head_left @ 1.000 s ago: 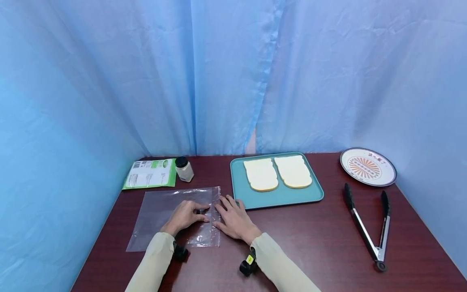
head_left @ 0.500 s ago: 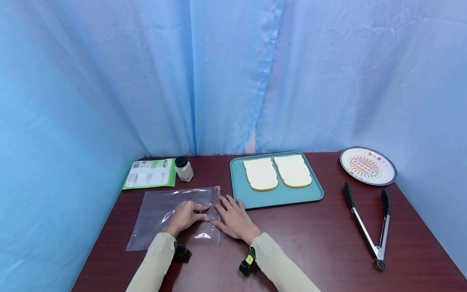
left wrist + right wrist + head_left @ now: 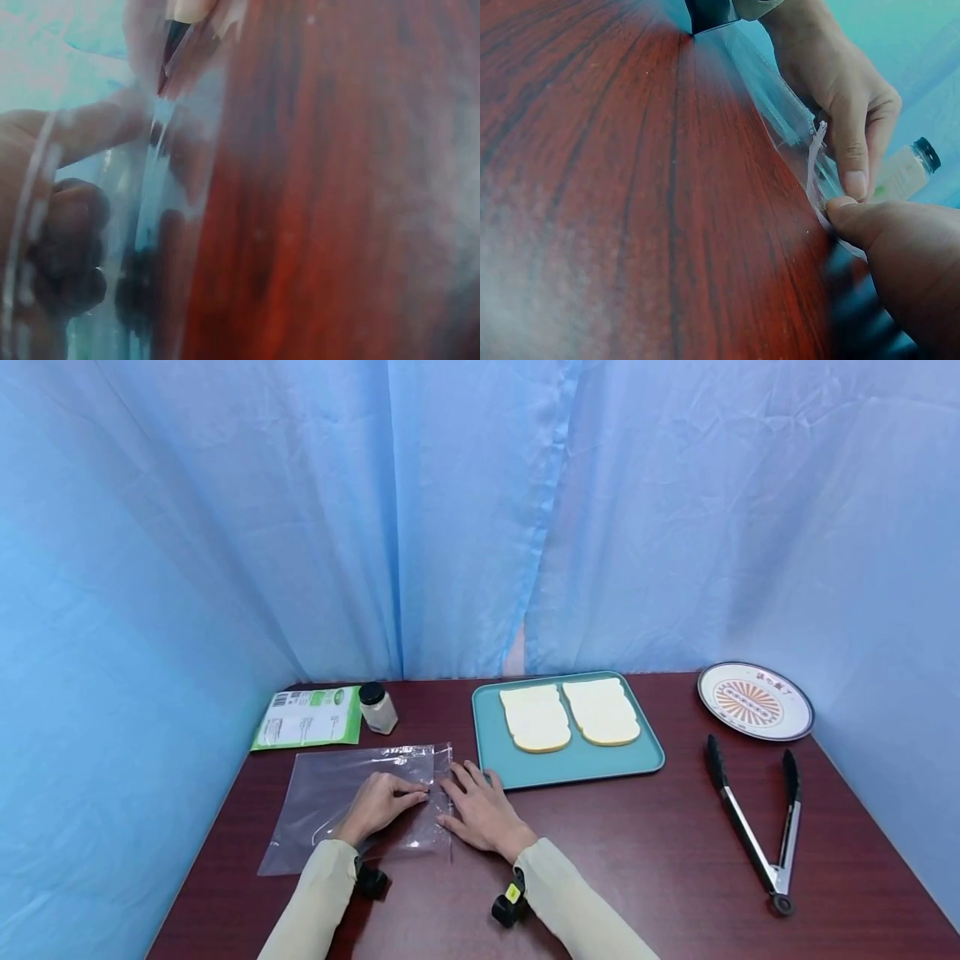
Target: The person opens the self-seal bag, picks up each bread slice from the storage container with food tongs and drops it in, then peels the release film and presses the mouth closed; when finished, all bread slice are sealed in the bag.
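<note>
A clear plastic bag lies flat on the left half of the table, its flap end towards the right. With thumb and index finger together, my left hand pinches the film near the bag's flap seam. My right hand rests on the bag's right edge with its fingers spread and fairly straight. From the right wrist view, the right thumb presses the edge of the bag, and the left fingertips are close beside it. Glare and blur soften the left wrist view, where film covers part of the left hand.
A teal tray with two bread slices sits just beyond my right hand. Behind the bag stand a black-capped jar and a green-and-white packet. Tongs lie spread on the right, below a patterned plate.
My left thumb and index finger, earlier apart on the film, have come together in a pinch. The film near the flap has shifted and creased. The right hand stays in place.
</note>
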A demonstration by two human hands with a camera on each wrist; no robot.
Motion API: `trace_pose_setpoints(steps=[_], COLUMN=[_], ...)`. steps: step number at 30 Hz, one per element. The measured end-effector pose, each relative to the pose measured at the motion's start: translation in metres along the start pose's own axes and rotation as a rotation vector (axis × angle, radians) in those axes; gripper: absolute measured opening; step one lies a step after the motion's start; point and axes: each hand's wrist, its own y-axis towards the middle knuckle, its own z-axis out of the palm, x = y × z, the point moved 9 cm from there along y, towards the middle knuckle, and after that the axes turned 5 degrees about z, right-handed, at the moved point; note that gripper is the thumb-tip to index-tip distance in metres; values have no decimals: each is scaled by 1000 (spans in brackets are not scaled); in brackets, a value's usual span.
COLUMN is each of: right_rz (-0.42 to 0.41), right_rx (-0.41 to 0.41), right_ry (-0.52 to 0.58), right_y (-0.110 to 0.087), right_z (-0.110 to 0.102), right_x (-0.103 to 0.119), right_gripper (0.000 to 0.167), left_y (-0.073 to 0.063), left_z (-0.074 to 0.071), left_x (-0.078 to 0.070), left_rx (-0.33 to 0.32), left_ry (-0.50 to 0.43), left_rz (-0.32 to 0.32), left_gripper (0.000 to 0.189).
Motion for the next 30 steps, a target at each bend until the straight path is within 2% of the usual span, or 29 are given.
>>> trace_pose_setpoints(steps=[8,15,24,30], right_rz=[-8,-10,-9,-10], right_rx=[-9,-3,10,17], right_ry=[11,12,-4,-10], right_y=[0,0,1,1], right_z=[-2,1,3,4], right_x=[2,1,0,0], right_gripper=[59,60,61,61], left_y=[1,1,6,12], left_z=[-8,-14,-19,-19], left_x=[-7,-8,-4,-5], left_rx=[-60,-112,-106,-27], left_ry=[-29,-72,-116,-95], left_rz=[72,75,-55,-152], left_gripper=[14,11,5,3])
